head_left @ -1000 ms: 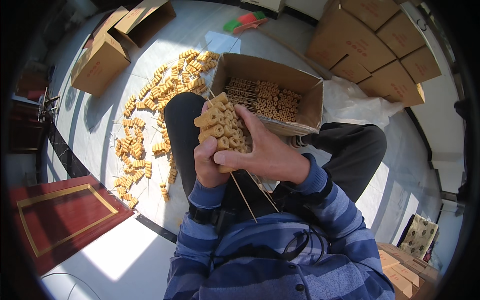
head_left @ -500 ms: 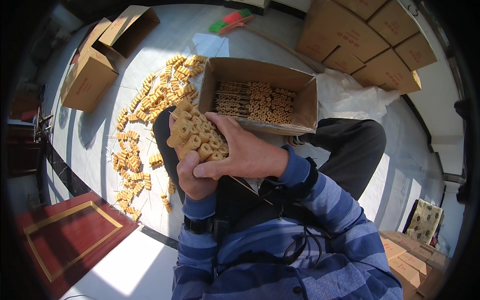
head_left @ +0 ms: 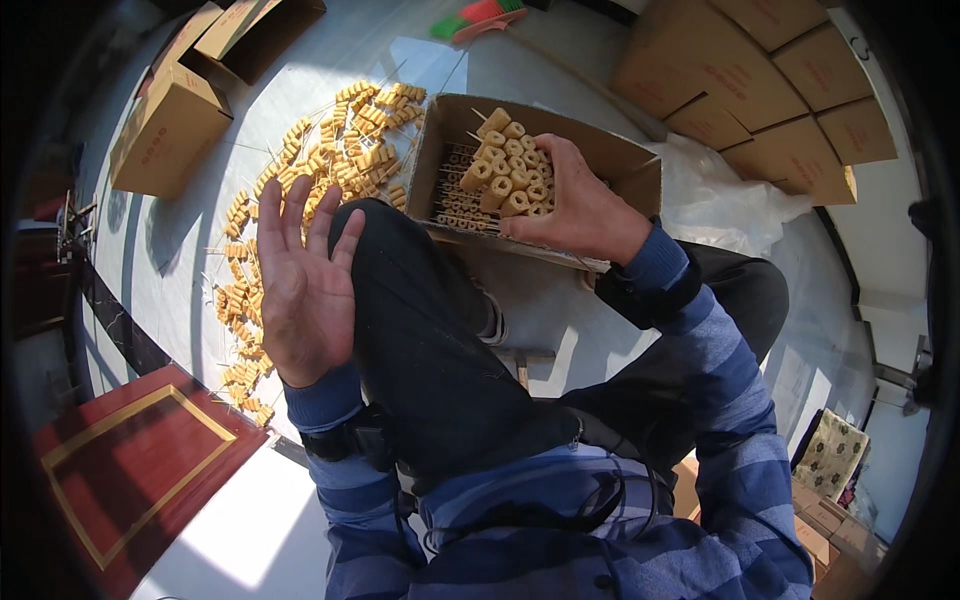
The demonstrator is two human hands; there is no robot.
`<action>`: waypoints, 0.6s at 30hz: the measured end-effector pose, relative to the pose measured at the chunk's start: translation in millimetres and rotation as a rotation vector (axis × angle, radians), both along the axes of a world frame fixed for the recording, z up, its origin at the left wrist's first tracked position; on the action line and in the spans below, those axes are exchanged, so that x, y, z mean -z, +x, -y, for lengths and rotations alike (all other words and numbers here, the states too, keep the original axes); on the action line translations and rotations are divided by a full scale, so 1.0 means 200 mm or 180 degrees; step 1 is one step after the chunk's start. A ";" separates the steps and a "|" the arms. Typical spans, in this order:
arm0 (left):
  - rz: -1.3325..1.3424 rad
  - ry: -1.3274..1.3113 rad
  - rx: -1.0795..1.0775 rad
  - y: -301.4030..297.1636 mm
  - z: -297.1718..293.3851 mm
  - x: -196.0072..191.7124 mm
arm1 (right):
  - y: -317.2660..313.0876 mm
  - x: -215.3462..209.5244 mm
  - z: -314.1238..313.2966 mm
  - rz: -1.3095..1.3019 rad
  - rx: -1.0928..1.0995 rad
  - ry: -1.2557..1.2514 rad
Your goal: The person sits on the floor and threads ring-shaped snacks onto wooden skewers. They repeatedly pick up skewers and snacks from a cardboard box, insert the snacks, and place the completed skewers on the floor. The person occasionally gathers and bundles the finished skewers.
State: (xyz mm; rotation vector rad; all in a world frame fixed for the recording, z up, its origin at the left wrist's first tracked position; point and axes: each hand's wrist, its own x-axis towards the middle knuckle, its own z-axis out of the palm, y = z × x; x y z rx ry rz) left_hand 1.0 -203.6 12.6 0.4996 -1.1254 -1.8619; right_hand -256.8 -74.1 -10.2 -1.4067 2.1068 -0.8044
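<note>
My right hand is closed round a bundle of skewered snack rolls, tan hollow tubes threaded on thin sticks. It holds the bundle over the open cardboard box, whose bottom has rows of more skewered rolls with their ring-shaped ends up. Whether the bundle touches those rows cannot be made out. Off to the left, my left hand is empty, palm up with the fingers spread. Beyond and beside it, a long heap of loose skewered rolls lies on the floor.
Empty-looking open cartons stand at the far left. Stacked closed cartons and crumpled clear plastic are at the far right. A broom lies behind the box. A dark red panel sits at the near left.
The bundle has gone from between both hands, above my lap, to over the box in my right hand. My left hand has let go and opened out to the left.
</note>
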 end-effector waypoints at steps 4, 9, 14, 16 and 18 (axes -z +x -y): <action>0.0228 0.0195 -0.0539 0.25 0.14 0.08 | -0.13 0.32 0.08 -0.0510 -0.0254 0.0550; 0.0837 0.0581 -0.1026 0.48 0.16 0.34 | -0.12 0.67 0.23 -0.0601 -0.0536 0.1450; 0.1550 0.1037 -0.1188 0.53 0.10 0.58 | -0.09 0.86 0.35 -0.0522 -0.0791 0.1833; 0.1743 0.1098 -0.1042 0.50 0.08 0.64 | -0.06 0.92 0.37 -0.0513 -0.0794 0.1847; 0.1990 0.1028 -0.0804 0.47 0.08 0.67 | -0.03 0.96 0.38 -0.0559 -0.0707 0.1751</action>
